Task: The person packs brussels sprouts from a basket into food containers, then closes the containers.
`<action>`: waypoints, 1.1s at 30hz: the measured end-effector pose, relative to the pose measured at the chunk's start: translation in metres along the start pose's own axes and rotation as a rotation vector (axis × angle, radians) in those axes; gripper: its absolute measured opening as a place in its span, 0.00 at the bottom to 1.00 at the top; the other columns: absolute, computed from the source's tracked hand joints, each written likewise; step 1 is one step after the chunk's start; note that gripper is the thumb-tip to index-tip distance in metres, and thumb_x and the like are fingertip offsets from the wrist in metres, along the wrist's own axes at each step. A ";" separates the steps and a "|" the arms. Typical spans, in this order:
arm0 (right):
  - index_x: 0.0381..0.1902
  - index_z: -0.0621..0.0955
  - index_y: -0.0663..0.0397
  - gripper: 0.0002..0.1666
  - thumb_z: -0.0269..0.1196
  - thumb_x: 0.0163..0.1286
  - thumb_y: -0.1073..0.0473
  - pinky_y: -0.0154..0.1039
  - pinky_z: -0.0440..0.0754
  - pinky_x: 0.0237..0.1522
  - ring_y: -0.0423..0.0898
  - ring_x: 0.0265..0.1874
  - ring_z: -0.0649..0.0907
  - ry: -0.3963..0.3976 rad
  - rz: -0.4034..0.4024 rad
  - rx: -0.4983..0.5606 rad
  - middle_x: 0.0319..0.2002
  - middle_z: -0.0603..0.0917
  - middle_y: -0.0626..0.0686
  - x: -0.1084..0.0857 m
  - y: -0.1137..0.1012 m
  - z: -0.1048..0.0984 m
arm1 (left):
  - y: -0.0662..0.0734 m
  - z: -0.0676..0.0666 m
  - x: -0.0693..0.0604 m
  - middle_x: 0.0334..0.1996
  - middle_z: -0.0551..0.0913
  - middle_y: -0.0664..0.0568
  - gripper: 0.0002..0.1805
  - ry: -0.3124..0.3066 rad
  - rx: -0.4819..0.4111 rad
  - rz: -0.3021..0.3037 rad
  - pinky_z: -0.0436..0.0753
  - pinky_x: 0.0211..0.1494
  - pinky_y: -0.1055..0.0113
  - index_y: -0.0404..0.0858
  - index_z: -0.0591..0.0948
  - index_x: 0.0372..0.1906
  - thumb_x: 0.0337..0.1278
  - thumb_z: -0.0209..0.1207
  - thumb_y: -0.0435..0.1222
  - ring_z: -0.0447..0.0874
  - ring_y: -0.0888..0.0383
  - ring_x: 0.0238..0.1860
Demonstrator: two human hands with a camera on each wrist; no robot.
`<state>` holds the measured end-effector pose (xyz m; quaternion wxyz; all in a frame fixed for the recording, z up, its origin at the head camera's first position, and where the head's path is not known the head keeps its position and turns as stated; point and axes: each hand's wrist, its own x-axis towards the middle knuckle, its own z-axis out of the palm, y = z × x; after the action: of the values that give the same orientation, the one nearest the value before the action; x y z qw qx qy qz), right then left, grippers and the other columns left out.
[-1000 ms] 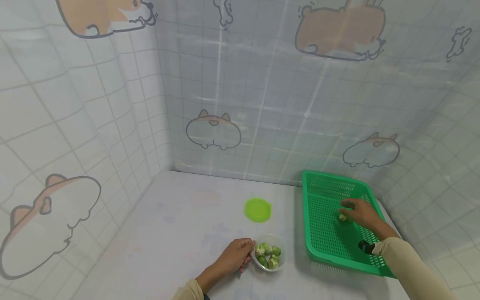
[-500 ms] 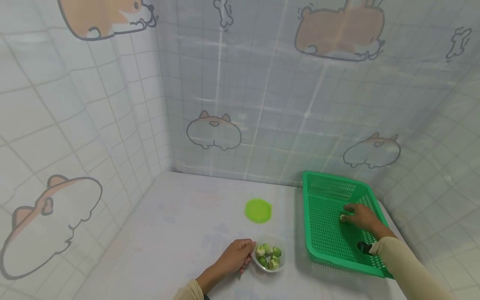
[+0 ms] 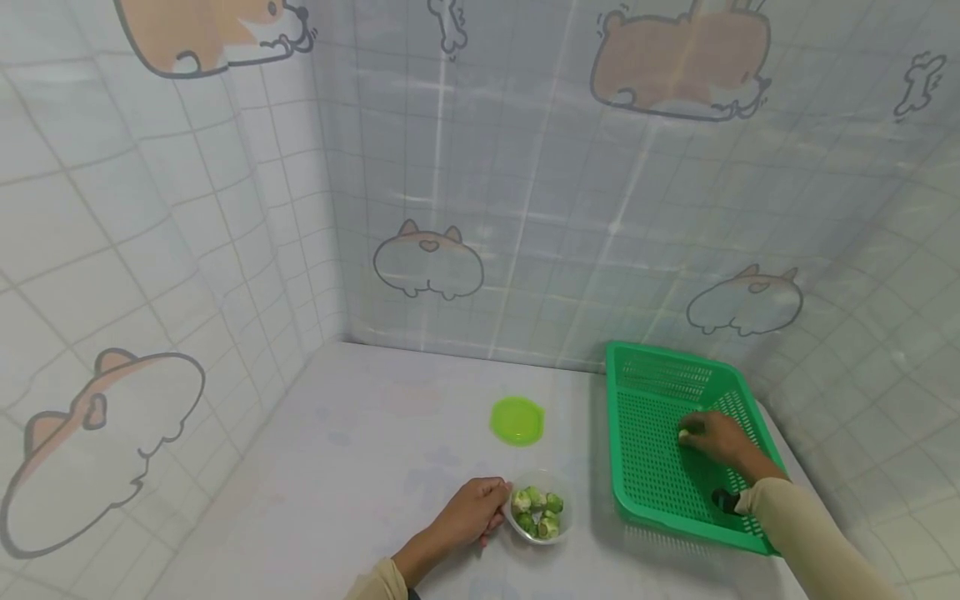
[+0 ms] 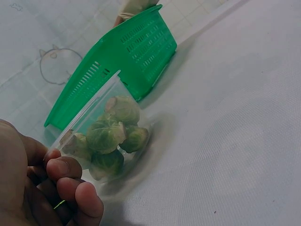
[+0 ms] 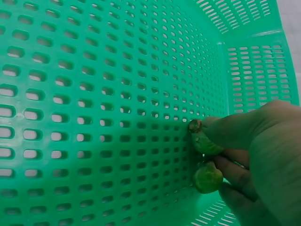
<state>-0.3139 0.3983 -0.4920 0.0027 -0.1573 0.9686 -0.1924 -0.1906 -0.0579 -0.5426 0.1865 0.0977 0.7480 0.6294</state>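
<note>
My left hand pinches the rim of a clear plastic bowl standing on the white-covered table. Several green Brussels sprouts lie in that bowl. Inside the green slotted basket at the right, my right hand reaches down to the floor. Thumb and fingers pinch a Brussels sprout, its cut stem end by the thumb. Just below it a second Brussels sprout lies against the fingers; whether it is gripped too is hard to tell.
Behind the bowl a lime-green lid lies flat on the table. A tiled-pattern curtain with cartoon dogs encloses the back and sides. The basket's raised wall stands between the bowl and my right hand.
My right hand has lowered in the basket and its fingers have closed around a sprout. The left hand and the bowl have stayed in place.
</note>
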 end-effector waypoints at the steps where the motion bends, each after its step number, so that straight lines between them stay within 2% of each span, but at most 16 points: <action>1: 0.50 0.83 0.68 0.18 0.69 0.66 0.61 0.61 0.82 0.43 0.66 0.44 0.84 0.002 -0.003 0.001 0.45 0.86 0.67 0.000 0.000 0.000 | 0.000 0.000 0.000 0.13 0.71 0.57 0.24 -0.001 0.000 0.000 0.72 0.15 0.72 0.41 0.73 0.23 0.79 0.48 0.48 0.65 0.61 0.12; 13: 0.53 0.82 0.68 0.19 0.67 0.68 0.62 0.60 0.82 0.45 0.66 0.47 0.84 -0.052 0.005 0.038 0.49 0.85 0.68 -0.003 -0.003 -0.001 | 0.001 0.000 -0.001 0.14 0.72 0.56 0.24 0.010 0.002 0.001 0.72 0.15 0.71 0.38 0.73 0.24 0.78 0.48 0.49 0.66 0.61 0.12; 26: 0.52 0.84 0.66 0.19 0.69 0.67 0.60 0.60 0.82 0.44 0.64 0.46 0.85 -0.024 0.011 0.045 0.47 0.86 0.66 -0.001 -0.005 -0.001 | 0.000 0.001 0.001 0.14 0.71 0.55 0.25 0.021 0.001 0.002 0.73 0.15 0.69 0.36 0.74 0.25 0.78 0.48 0.48 0.66 0.60 0.12; 33: 0.53 0.85 0.62 0.20 0.69 0.68 0.56 0.61 0.81 0.48 0.64 0.48 0.85 -0.010 0.041 0.059 0.48 0.87 0.64 0.001 -0.003 0.002 | -0.001 0.000 0.001 0.14 0.71 0.56 0.24 0.011 -0.004 0.003 0.72 0.15 0.70 0.37 0.74 0.25 0.78 0.49 0.48 0.66 0.60 0.12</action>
<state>-0.3141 0.3940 -0.4926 0.0163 -0.1384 0.9655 -0.2198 -0.1914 -0.0575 -0.5439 0.1817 0.0947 0.7477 0.6316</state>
